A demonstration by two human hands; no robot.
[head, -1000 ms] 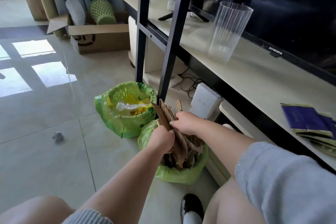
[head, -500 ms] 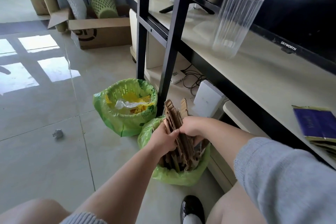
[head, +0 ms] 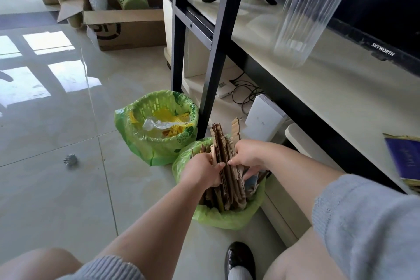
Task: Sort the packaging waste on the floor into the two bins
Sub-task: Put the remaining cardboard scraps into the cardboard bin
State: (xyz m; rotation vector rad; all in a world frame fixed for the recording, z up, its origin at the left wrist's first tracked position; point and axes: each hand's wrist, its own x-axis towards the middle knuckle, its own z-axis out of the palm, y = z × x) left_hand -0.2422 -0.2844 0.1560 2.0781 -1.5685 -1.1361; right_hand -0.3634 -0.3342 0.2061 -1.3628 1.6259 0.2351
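Two green-lined bins stand side by side on the tiled floor. The near bin (head: pixel 225 220) is packed with upright brown cardboard pieces (head: pixel 223 150). My left hand (head: pixel 202 170) grips the cardboard stack from the left and my right hand (head: pixel 248 154) grips it from the right, just above the bin's rim. The far bin (head: pixel 136 134) holds clear plastic film and yellow netting. A small crumpled silver scrap (head: pixel 71 159) lies alone on the floor to the left of the bins.
A black shelf frame (head: pixel 213 57) stands right behind the bins, with a white box (head: pixel 264 120) and cables under the TV bench. A clear ribbed vase (head: pixel 304 18) sits on the bench. An open carton (head: pixel 129 29) with a green basket stands at the back.
Both hands have lowered the cardboard stack deeper into the near bin, turning it from tilted to nearly upright. The view has shifted slightly downward.
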